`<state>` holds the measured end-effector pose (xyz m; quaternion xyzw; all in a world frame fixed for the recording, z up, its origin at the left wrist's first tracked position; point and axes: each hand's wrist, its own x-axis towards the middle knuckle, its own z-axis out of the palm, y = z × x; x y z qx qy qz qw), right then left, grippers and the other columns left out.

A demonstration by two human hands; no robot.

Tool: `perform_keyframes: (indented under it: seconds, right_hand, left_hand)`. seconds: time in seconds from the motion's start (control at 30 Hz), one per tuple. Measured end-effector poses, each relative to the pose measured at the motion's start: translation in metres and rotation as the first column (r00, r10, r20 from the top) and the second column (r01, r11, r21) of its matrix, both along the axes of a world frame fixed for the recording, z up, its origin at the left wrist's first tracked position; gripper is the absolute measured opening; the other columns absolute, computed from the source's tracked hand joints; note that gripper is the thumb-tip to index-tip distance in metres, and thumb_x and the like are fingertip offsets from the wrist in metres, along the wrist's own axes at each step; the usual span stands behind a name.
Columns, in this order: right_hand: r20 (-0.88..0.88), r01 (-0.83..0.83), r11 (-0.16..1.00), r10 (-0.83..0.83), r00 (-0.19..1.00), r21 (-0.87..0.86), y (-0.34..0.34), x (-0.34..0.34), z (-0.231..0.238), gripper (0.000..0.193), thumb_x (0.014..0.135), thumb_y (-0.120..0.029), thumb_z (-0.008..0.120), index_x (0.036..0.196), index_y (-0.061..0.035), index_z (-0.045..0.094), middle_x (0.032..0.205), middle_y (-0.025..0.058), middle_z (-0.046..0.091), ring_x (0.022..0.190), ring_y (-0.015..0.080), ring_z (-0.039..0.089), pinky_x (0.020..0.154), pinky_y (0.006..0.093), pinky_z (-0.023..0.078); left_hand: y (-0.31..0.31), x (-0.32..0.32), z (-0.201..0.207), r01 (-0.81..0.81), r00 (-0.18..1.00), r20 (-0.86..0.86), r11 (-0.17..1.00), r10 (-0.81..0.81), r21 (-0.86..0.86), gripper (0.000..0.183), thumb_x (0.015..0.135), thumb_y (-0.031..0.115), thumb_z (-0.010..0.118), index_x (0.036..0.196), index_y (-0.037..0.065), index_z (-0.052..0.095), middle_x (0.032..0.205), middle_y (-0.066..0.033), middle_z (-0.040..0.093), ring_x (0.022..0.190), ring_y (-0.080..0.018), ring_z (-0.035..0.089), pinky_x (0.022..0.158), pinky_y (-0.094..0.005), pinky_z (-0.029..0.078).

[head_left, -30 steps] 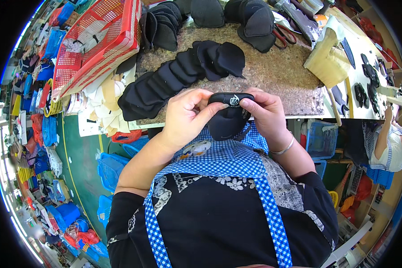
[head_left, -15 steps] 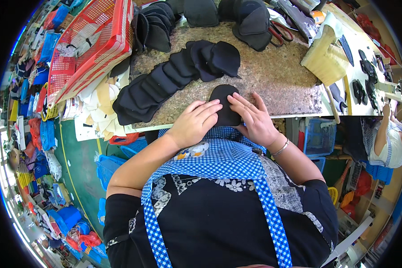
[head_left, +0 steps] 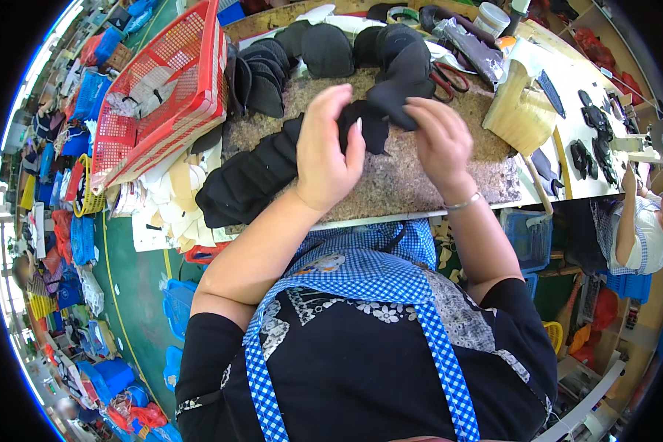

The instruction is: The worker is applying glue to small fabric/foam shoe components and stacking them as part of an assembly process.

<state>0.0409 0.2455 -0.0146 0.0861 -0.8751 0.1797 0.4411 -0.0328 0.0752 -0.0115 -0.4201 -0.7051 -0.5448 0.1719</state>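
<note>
- While the left hand (head_left: 325,151) stands over the row of black pieces (head_left: 250,173), its thumb is parted from its fingers, with nothing seen gripped.
- The right hand (head_left: 443,140) has its fingertips at the near right edge of a blurred, rounded black piece (head_left: 390,102); its thumb is hidden, so whether it pinches cannot be told.
- That piece appears above the row's far end, over the speckled brown surface (head_left: 405,195); contact beneath is unclear.
- Handling, as judged: light, padded, soft enough to bend, matt rather than slippery, unlikely to break.
- Recommended hold: opposite rims, between thumb and fingertips, leaving the middle uncreased.
</note>
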Motion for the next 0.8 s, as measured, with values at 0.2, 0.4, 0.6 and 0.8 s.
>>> perform_keyframes:
  seconds: [0.2,0.4,0.6,0.8]
  right_hand:
    - [0.407,-0.077,0.979,0.149,0.901,-0.187,0.015,-0.021,-0.029,0.023,0.070,0.003,0.054,0.092,-0.0015,0.060,0.094,0.0123,0.062,0.089,0.0303,0.059,0.083,0.0376,0.046]
    - [-0.136,0.193,0.944,-0.162,0.977,0.266,0.047,-0.068,0.013,0.036,0.062,0.003,0.061,0.097,-0.0051,0.058,0.102,0.0075,0.058,0.097,0.0270,0.054,0.083,0.0360,0.044]
    - [0.239,0.167,0.986,-0.165,0.957,0.010,0.063,-0.045,-0.016,0.023,0.061,-0.002,0.064,0.083,-0.0056,0.057,0.081,0.0095,0.053,0.078,0.0266,0.054,0.068,0.0360,0.045]
    - [0.177,0.283,0.893,-0.234,0.956,-0.351,0.046,-0.023,-0.023,0.013,0.068,-0.002,0.063,0.077,-0.0023,0.053,0.084,0.0116,0.055,0.074,0.0262,0.056,0.064,0.0334,0.046]
  left_hand:
    - [-0.009,-0.001,-0.039,-0.136,0.913,-0.365,0.704,-0.185,-0.697,0.045,0.076,0.022,0.060,0.115,0.002,0.050,0.124,-0.0095,0.046,0.125,-0.0232,0.032,0.102,-0.0461,0.023]
    - [-0.002,0.003,-0.028,-0.120,0.928,-0.316,0.642,-0.199,-0.757,0.047,0.077,0.024,0.059,0.116,0.001,0.049,0.124,-0.0104,0.046,0.126,-0.0238,0.031,0.103,-0.0465,0.021]
    - [-0.008,0.007,-0.019,-0.029,0.953,-0.247,0.756,-0.177,-0.654,0.048,0.074,0.020,0.065,0.116,0.003,0.049,0.127,-0.0126,0.043,0.126,-0.0281,0.032,0.101,-0.0472,0.026]
    - [0.024,0.002,-0.019,0.186,0.963,-0.112,0.908,-0.244,-0.375,0.047,0.078,0.015,0.060,0.119,0.000,0.044,0.129,-0.0171,0.040,0.115,-0.0335,0.044,0.095,-0.0398,0.037]
